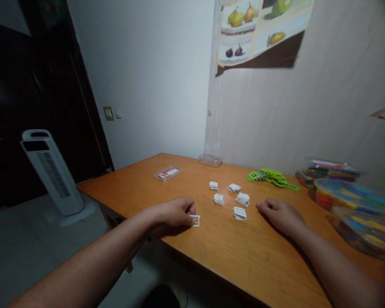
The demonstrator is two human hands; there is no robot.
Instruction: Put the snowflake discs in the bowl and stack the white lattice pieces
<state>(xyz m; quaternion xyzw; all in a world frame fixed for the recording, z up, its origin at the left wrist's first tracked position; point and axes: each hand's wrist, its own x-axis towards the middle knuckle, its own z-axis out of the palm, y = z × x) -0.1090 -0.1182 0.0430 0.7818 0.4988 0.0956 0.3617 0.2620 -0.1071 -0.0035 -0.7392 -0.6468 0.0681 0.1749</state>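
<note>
My left hand (180, 211) is near the front edge of the table, its fingers closed on a small white plastic grid piece (196, 220). Part of that piece is hidden under the fingertips. My right hand (280, 214) rests on the table with its fingers curled in, and nothing shows in it. Between the two hands sit several small stacks of flat white pieces, among them a near stack (240, 213), one beside it (243, 199) and one farther left (218, 199).
Toward the back of the wooden table (208, 265) lie a clear plastic tray with a card (167, 173), a clear container (211, 160) and green linked pieces (271, 177). Tubs of colourful parts (356, 194) stand at the right. A white tower fan (54, 171) is on the floor.
</note>
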